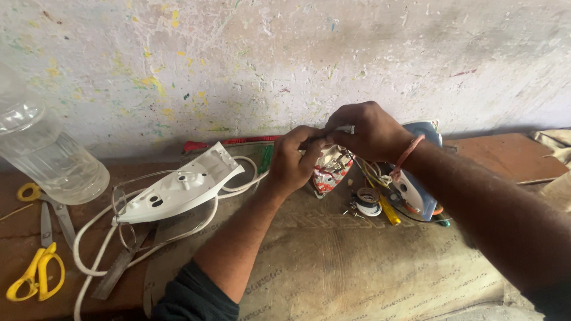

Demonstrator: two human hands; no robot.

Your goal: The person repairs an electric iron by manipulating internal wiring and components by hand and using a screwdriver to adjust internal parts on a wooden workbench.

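I see the left hand [292, 159] and right hand [366, 132] both closed around the opened iron body [331, 169], above the sacking mat [357, 267].

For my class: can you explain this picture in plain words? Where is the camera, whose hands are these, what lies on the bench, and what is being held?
There is one picture, taken by a camera worn on a person's head, looking down at their own two bare hands. No machine is involved. The left hand and right hand meet over a small red-and-white electrical part, gripping it between them; what the fingers pinch is hidden. Behind it stands a blue-and-white iron body. To the left lies a white plastic iron cover with a white cord, yellow-handled scissors and a clear plastic bottle. A roll of tape sits nearby on a sack-cloth mat.
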